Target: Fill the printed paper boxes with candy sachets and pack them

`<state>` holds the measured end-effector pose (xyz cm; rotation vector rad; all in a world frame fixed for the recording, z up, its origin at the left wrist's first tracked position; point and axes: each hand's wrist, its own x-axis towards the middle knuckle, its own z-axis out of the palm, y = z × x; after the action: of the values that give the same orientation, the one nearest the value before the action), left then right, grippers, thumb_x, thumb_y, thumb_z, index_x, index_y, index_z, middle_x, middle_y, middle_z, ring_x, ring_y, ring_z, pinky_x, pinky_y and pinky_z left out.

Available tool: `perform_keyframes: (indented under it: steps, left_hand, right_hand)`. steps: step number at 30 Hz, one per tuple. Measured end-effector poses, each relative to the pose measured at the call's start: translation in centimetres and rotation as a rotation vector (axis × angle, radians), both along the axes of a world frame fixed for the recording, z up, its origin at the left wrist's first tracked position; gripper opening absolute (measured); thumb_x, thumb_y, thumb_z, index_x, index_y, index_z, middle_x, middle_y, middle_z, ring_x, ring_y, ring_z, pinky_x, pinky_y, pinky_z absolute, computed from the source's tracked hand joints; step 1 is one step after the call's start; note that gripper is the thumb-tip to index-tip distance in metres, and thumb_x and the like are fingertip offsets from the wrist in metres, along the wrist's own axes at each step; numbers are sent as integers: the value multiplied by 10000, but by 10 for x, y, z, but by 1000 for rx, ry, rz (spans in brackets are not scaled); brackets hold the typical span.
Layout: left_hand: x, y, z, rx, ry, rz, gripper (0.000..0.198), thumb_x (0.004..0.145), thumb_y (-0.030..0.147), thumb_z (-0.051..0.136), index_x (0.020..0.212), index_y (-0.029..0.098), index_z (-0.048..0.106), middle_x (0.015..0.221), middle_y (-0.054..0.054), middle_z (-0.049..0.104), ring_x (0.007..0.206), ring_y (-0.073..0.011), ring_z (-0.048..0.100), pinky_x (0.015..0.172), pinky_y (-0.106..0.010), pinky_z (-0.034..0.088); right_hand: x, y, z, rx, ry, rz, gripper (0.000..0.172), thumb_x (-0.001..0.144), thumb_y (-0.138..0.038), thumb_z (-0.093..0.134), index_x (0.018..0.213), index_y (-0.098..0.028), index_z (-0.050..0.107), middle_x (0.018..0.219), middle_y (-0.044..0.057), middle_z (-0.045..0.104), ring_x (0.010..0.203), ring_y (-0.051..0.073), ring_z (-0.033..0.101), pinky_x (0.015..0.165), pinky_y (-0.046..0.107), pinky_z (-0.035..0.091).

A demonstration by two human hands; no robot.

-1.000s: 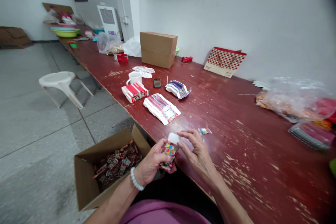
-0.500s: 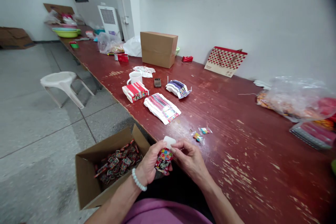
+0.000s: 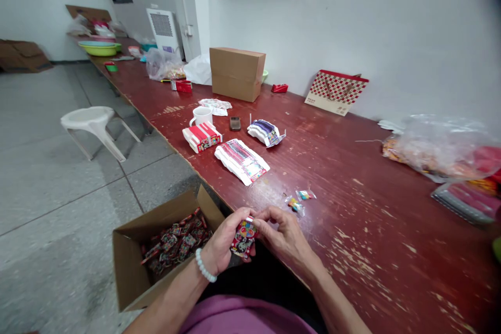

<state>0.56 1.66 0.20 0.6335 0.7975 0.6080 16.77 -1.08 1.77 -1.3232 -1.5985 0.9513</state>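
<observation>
My left hand [image 3: 222, 241], with a beaded bracelet on the wrist, is wrapped round a small printed cardboard box [image 3: 244, 241] in red and bright colours. My right hand [image 3: 285, 234] pinches the top end of that box with thumb and forefinger; a thin strip of white shows at this end. Two little clear packets [image 3: 295, 205] with coloured contents lie on the table just beyond my right hand. Below my left forearm stands an open carton [image 3: 131, 250], and many small dark-and-red printed packs [image 3: 178, 242] are heaped inside it.
On the red table [image 3: 332, 177] lie a fanned stack of flat printed boxes [image 3: 241, 160], a red-and-white stack [image 3: 202, 137], a purple-and-white stack [image 3: 266, 132] and a white mug [image 3: 202, 115]. A closed carton [image 3: 237, 74] stands behind. A white stool [image 3: 94, 120] is at left.
The white flap that stood up from the small box is now folded down at its top. My right fingers have stayed at that end; the left hand keeps its hold.
</observation>
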Motion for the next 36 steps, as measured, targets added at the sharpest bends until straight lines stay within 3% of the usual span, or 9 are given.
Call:
perform_keyframes:
  steps: [4,7,10,14,19,24,27,32,36]
  left_hand:
    - [2,-3,-2,138,38,57,391,881,535,563,1081,207,634,712,2,644,464,-125,606,386,-186,432]
    - [3,-4,-2,65,-1,-7,544,883,639,489,1171,200,632,768,-40,694,454,-130,611,375,-193,416]
    - [1,-2,-5,7,-11,-20,608,875,667,477,1111,141,672,728,-75,708,428,-132,603,370,-202,412]
    - [0,-1,-5,-12,-12,22,458,862,553,587,990,126,693,635,-50,686,426,-150,614,378,-217,436]
    - [2,2,-3,-186,-85,11,408,862,502,588,1102,176,645,621,-2,672,417,-172,618,345,-238,444]
    - [8,1,-19,-189,-176,203,316,877,423,634,992,129,652,739,-37,717,533,-137,649,522,-236,529]
    - [10,-1,-24,-158,-207,248,327,884,423,638,999,118,660,830,-67,742,694,-177,702,671,-272,560]
    - [2,0,-18,-125,-201,257,324,887,428,637,988,123,680,938,-92,748,911,-221,704,847,-309,534]
    - [-28,6,-18,-1,-92,246,303,826,364,713,1055,172,659,940,-54,726,823,-191,689,760,-289,532]
  right_hand:
    - [-6,5,-4,-119,143,-40,213,821,-377,712,873,-170,712,802,36,721,692,162,642,629,256,494]
    - [-9,7,-3,-248,350,-25,243,788,-395,740,795,-155,706,754,36,719,598,143,618,557,249,486]
    - [-9,7,0,-302,412,-34,246,795,-397,735,829,-154,722,707,32,719,530,132,590,515,248,472]
    - [-5,4,2,-120,198,-16,174,871,-343,655,870,-192,740,767,29,715,621,155,626,577,263,489]
    - [-8,-8,-2,146,-75,56,158,882,-286,648,1022,-223,684,1025,62,679,936,210,629,827,336,495]
    - [-19,-22,-18,231,-391,33,816,649,-257,824,1374,-215,452,1335,143,531,1153,326,505,951,476,433]
    - [-24,-19,-21,278,-561,25,859,651,-203,759,1425,-204,387,1353,156,522,1158,351,477,955,516,402]
    - [-35,-6,-19,311,-622,87,748,620,-233,710,1325,-158,473,1218,163,581,1069,342,513,926,505,417]
    - [-38,12,-22,292,-479,193,836,632,-377,800,1360,-187,434,1232,143,579,1095,317,538,935,462,442]
